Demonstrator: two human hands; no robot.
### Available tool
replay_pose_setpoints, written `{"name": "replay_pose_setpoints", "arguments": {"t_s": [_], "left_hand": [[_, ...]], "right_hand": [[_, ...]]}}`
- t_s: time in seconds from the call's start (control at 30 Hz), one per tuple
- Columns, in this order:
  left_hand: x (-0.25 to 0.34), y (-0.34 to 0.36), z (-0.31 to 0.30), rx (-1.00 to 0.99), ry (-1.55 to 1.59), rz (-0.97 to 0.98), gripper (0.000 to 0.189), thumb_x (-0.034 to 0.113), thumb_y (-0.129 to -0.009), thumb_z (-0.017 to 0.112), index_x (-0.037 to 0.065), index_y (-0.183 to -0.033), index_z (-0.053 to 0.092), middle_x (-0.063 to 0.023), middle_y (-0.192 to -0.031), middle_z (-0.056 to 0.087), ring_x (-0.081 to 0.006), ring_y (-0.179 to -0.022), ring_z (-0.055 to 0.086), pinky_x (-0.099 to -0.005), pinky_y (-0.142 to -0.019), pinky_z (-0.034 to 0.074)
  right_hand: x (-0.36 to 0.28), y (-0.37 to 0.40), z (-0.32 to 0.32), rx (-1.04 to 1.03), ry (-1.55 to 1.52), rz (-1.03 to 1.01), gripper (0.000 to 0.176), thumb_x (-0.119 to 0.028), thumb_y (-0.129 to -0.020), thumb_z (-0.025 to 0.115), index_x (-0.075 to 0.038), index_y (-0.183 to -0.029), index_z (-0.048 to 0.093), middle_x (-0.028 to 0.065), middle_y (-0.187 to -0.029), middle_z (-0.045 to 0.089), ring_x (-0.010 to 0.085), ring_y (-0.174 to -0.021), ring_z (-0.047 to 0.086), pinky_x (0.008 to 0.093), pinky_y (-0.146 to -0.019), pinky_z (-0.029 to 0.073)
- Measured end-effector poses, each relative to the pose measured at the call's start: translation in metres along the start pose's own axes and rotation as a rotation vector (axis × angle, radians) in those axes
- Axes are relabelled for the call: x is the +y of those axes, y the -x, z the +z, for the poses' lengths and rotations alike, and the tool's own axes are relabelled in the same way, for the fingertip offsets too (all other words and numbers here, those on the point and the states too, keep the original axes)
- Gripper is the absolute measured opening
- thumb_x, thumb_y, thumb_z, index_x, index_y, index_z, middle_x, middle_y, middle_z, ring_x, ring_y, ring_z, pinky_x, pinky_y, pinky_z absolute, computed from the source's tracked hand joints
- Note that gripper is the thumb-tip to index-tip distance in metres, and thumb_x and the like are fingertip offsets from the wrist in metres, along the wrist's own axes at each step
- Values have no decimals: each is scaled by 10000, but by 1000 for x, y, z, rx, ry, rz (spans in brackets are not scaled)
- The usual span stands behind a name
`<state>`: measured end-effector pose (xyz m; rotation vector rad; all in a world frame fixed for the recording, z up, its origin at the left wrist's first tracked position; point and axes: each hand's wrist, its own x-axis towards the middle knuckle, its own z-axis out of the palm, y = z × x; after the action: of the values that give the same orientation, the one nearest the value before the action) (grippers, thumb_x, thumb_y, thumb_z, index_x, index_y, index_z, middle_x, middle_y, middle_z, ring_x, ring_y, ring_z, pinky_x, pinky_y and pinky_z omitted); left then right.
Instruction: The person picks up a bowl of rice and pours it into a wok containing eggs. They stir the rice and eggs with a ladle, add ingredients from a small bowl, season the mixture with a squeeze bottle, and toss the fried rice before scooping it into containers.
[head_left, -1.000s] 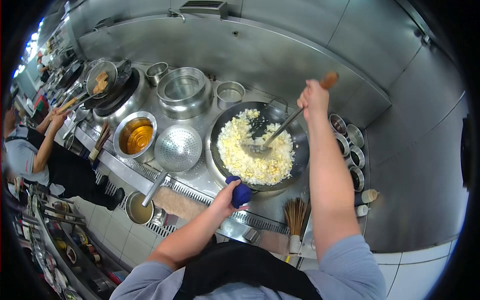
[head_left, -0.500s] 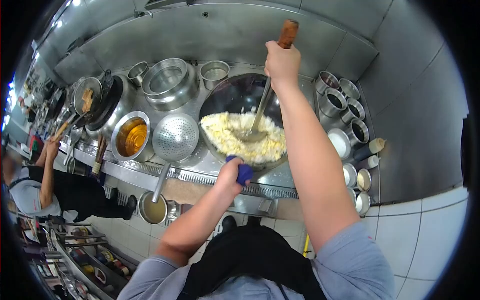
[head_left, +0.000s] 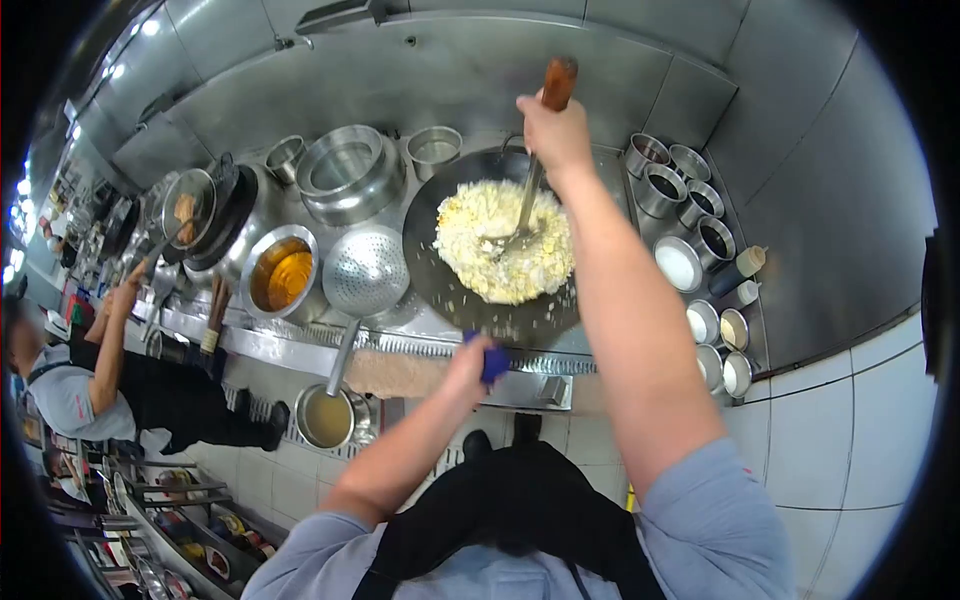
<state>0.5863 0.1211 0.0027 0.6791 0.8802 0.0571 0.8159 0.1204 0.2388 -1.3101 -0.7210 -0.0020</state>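
Observation:
My right hand [head_left: 558, 138] is closed around the upper shaft of a metal ladle [head_left: 531, 190], just below its wooden grip end. The bowl of the ladle sits in a heap of egg fried rice [head_left: 478, 240] in a large dark wok [head_left: 428, 258]. Loose grains lie on the wok's near wall. My left hand [head_left: 467, 368] is wrapped round a blue-purple cloth [head_left: 495, 361] at the wok's near edge. Whatever the cloth covers there is hidden.
Left of the wok are a perforated strainer [head_left: 366, 270], a pot of amber oil [head_left: 283, 272] and a stacked steel pot [head_left: 345, 178]. Seasoning tins [head_left: 679, 262] and a squeeze bottle [head_left: 738, 270] line the right side. At far left a co-worker [head_left: 95, 385] holds a long-handled strainer.
The rice has shifted from the near half of the wok into a rounder heap at its middle. My left hand and the cloth sit slightly lower in view; the ladle stays in the rice.

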Motion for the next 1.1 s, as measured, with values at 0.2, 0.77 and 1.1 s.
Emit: {"name": "replay_pose_setpoints", "arguments": {"t_s": [0.2, 0.77, 1.1], "left_hand": [[13, 68, 20, -7, 25, -60, 173, 176, -846, 504, 99, -994, 455, -85, -817, 537, -213, -613, 532, -311, -418, 377], [14, -8, 17, -56, 33, 20, 171, 159, -847, 488, 80, -995, 453, -85, -775, 545, -202, -566, 522, -309, -383, 375], [54, 31, 53, -126, 133, 21, 181, 232, -890, 484, 66, -961, 479, -97, -812, 560, -202, -622, 528, -320, -428, 401]], "right_hand": [[-116, 25, -7, -143, -208, -78, 214, -81, -832, 581, -74, -665, 448, -18, -494, 381, 94, -404, 360, 263, -426, 323], [0, 25, -8, -61, -150, 110, 223, -90, -829, 596, -82, -684, 427, -14, -503, 390, 98, -370, 346, 266, -381, 287], [-47, 7, 0, 24, -88, 65, 205, -110, -830, 609, -83, -723, 437, -28, -487, 368, 94, -356, 341, 266, -374, 286]]}}
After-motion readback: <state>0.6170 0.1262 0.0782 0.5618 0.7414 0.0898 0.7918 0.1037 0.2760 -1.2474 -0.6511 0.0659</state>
